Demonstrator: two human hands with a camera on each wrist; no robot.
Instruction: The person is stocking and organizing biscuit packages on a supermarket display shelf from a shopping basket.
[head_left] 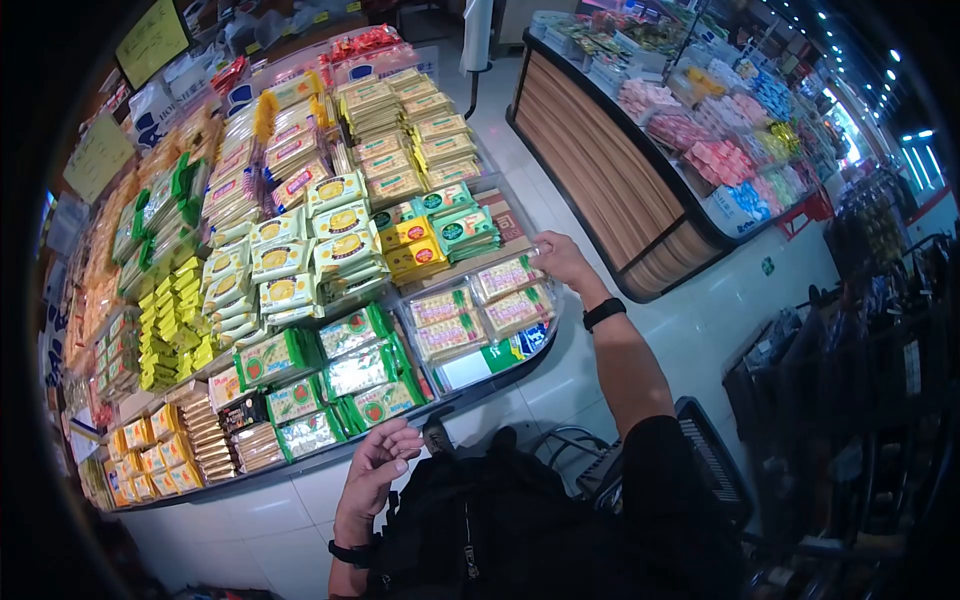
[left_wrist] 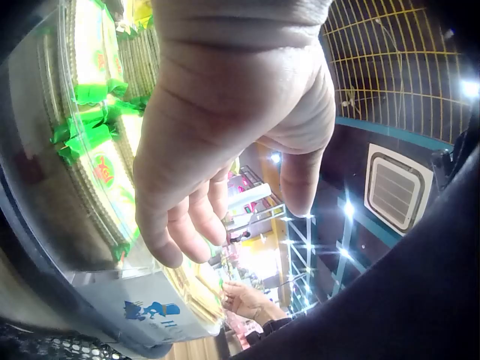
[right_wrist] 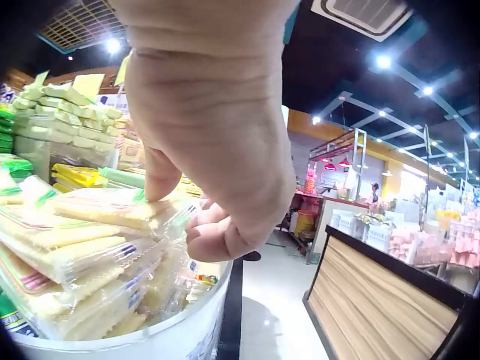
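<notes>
At the display's right front corner, my right hand [head_left: 568, 262] grips the end of a clear-wrapped pack of crackers [head_left: 503, 279]. The right wrist view has the thumb over the wrapper of this pack [right_wrist: 101, 204] and the fingers curled by its end. More packs of the same kind [head_left: 440, 335] lie in stacks beside and beneath it. My left hand [head_left: 380, 468] hangs in front of the display edge with loosely bent fingers and holds nothing. Nearest to it are green-and-white cracker packs [head_left: 382, 402]. The left wrist view shows these green packs [left_wrist: 105, 176] beside the hand.
White-and-yellow packs [head_left: 342, 235] and yellow and green packs [head_left: 465, 230] fill the display behind. A curved clear wall [right_wrist: 150, 341] borders the corner. Across the tiled aisle stands a wood-sided counter [head_left: 600, 165] of wrapped goods. A dark basket-like object [head_left: 712, 455] is near my right side.
</notes>
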